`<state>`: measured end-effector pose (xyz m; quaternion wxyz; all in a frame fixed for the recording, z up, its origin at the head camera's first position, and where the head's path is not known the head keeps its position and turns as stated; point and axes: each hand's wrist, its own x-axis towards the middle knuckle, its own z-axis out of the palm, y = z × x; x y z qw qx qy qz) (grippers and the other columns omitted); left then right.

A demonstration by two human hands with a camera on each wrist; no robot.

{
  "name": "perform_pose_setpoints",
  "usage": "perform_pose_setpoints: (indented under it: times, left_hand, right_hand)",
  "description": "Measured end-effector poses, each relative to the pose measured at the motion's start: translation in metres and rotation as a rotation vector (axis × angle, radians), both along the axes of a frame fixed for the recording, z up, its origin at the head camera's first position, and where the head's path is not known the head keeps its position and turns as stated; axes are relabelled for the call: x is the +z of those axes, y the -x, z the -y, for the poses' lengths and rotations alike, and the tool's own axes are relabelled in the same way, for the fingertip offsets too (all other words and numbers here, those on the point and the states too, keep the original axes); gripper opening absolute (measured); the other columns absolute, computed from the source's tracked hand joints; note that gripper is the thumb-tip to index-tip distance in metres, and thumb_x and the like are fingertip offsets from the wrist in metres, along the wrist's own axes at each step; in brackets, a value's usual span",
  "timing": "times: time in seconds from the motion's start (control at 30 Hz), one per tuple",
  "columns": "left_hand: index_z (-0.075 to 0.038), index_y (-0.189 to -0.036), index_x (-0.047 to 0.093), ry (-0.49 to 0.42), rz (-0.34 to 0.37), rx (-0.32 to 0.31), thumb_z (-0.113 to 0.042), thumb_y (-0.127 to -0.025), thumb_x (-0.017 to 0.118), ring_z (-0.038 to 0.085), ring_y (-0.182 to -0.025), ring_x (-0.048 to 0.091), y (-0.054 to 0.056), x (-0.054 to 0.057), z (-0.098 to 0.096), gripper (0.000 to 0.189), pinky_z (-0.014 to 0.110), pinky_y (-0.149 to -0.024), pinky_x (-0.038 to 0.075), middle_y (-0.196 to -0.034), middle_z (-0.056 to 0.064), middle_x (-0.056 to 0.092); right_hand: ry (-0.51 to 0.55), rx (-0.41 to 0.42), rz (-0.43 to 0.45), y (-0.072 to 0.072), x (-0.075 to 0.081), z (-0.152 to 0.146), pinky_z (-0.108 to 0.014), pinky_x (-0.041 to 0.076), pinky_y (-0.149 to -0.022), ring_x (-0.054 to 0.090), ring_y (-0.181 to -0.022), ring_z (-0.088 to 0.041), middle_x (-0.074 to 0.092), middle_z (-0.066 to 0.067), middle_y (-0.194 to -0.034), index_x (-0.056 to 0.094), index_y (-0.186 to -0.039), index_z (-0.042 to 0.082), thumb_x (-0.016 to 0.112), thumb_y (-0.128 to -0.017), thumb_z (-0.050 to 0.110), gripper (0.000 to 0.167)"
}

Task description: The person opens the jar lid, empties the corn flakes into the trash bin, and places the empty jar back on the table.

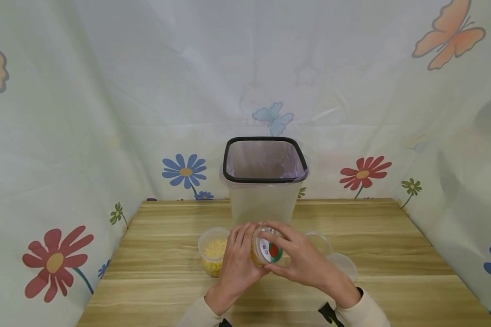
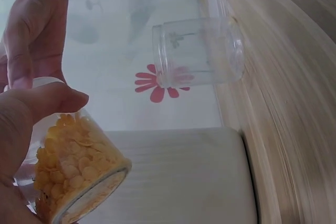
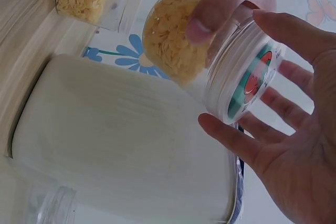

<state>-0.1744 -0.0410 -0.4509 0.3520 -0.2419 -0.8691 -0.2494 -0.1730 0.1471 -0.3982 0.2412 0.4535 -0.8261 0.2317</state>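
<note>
My left hand [image 1: 241, 256] grips a clear plastic jar [image 2: 84, 161] by its side, its thumb across the wall. Small yellow flakes [image 3: 176, 35] lie inside the jar, which is tilted in front of the bin. A white lid [image 3: 252, 80] with a red and green printed label is on the jar's mouth and faces right. Around the lid's rim curve the fingers of my right hand [image 1: 298, 256], with the thumb at its lower edge in the head view. An open tub [image 1: 212, 265] of yellow pieces stands just left of my left hand.
Behind the hands stands a tall whitish bin [image 1: 262, 202] with a black rim and a bag lining. Right of it, partly behind my right hand, are a clear jar [image 2: 194, 53] and a round translucent lid [image 1: 343, 265]. A printed curtain [image 1: 180, 91] encloses the wooden table [image 1: 163, 259].
</note>
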Motion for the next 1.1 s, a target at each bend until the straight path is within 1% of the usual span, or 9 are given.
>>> perform_pose_setpoints:
  times: [0.17,0.3,0.4,0.5,0.6,0.67,0.77,0.97,1.1]
  left_hand:
    - [-0.011,-0.137,0.048,-0.009,-0.009,-0.009,-0.043,-0.054,0.094,0.023,-0.121,0.052,0.0,0.0,0.0,0.101,0.04,-0.104,0.046,-0.13,0.003,0.058]
    - [-0.009,-0.136,0.048,-0.044,-0.008,-0.01,-0.038,-0.051,0.096,0.024,-0.12,0.054,-0.001,0.001,0.0,0.102,0.041,-0.103,0.046,-0.128,0.005,0.059]
    - [-0.008,-0.134,0.05,-0.069,-0.001,0.002,-0.032,-0.049,0.097,0.024,-0.12,0.054,-0.002,0.003,0.001,0.1,0.042,-0.103,0.047,-0.127,0.007,0.06]
    - [-0.008,-0.134,0.051,-0.064,0.005,0.023,-0.035,-0.053,0.095,0.024,-0.12,0.054,-0.001,0.005,0.003,0.095,0.041,-0.104,0.046,-0.127,0.006,0.06]
    - [-0.008,-0.133,0.05,-0.044,-0.006,0.036,-0.037,-0.059,0.092,0.024,-0.12,0.054,-0.001,0.005,0.003,0.09,0.041,-0.104,0.046,-0.127,0.006,0.059]
    - [-0.008,-0.134,0.05,-0.031,-0.021,0.043,-0.038,-0.059,0.091,0.023,-0.119,0.053,0.0,0.005,0.002,0.091,0.04,-0.104,0.046,-0.127,0.006,0.059]
    - [-0.008,-0.133,0.05,-0.023,-0.05,0.047,-0.034,-0.056,0.092,0.024,-0.117,0.053,0.0,0.005,0.001,0.092,0.041,-0.103,0.046,-0.126,0.006,0.059]
    - [-0.008,-0.133,0.05,0.007,-0.074,0.064,-0.033,-0.054,0.093,0.024,-0.117,0.052,0.0,0.004,-0.001,0.093,0.041,-0.104,0.045,-0.126,0.005,0.058]
    - [-0.008,-0.133,0.05,0.018,-0.085,0.073,-0.033,-0.054,0.093,0.024,-0.117,0.052,0.0,0.003,-0.001,0.093,0.042,-0.104,0.044,-0.126,0.005,0.058]
  right_hand:
    - [-0.027,0.032,-0.027,-0.001,0.002,-0.001,-0.047,0.054,-0.095,0.046,-0.135,-0.031,0.047,-0.011,-0.145,0.054,-0.138,0.015,0.09,-0.068,0.02,0.079]
    - [-0.022,0.004,0.016,-0.005,0.004,0.001,-0.048,0.053,-0.098,0.045,-0.137,-0.031,0.043,-0.01,-0.15,0.05,-0.142,0.015,0.087,-0.072,0.03,0.08]
    - [0.017,-0.065,0.095,-0.011,0.008,0.003,-0.048,0.054,-0.095,0.046,-0.136,-0.031,0.038,-0.009,-0.155,0.045,-0.146,0.017,0.082,-0.077,0.039,0.081]
    - [0.072,-0.158,0.16,-0.017,0.013,0.007,-0.048,0.055,-0.092,0.048,-0.134,-0.031,0.036,-0.008,-0.156,0.04,-0.149,0.02,0.077,-0.081,0.043,0.081]
    - [0.117,-0.236,0.188,-0.02,0.015,0.012,-0.052,0.054,-0.091,0.05,-0.133,-0.034,0.039,-0.01,-0.155,0.039,-0.15,0.021,0.075,-0.083,0.043,0.079]
    - [0.14,-0.281,0.204,-0.022,0.016,0.015,-0.054,0.054,-0.09,0.052,-0.131,-0.037,0.041,-0.011,-0.153,0.04,-0.15,0.022,0.073,-0.084,0.043,0.077]
    - [0.156,-0.357,0.236,-0.023,0.017,0.021,-0.055,0.054,-0.088,0.055,-0.127,-0.037,0.046,-0.011,-0.149,0.042,-0.148,0.023,0.07,-0.085,0.047,0.074]
    - [0.14,-0.497,0.314,-0.022,0.017,0.03,-0.049,0.056,-0.081,0.062,-0.116,-0.031,0.055,-0.008,-0.141,0.048,-0.144,0.02,0.067,-0.084,0.057,0.073]
    - [0.127,-0.537,0.347,-0.02,0.016,0.033,-0.039,0.054,-0.071,0.067,-0.096,-0.024,0.063,-0.007,-0.127,0.054,-0.139,0.017,0.068,-0.082,0.058,0.071]
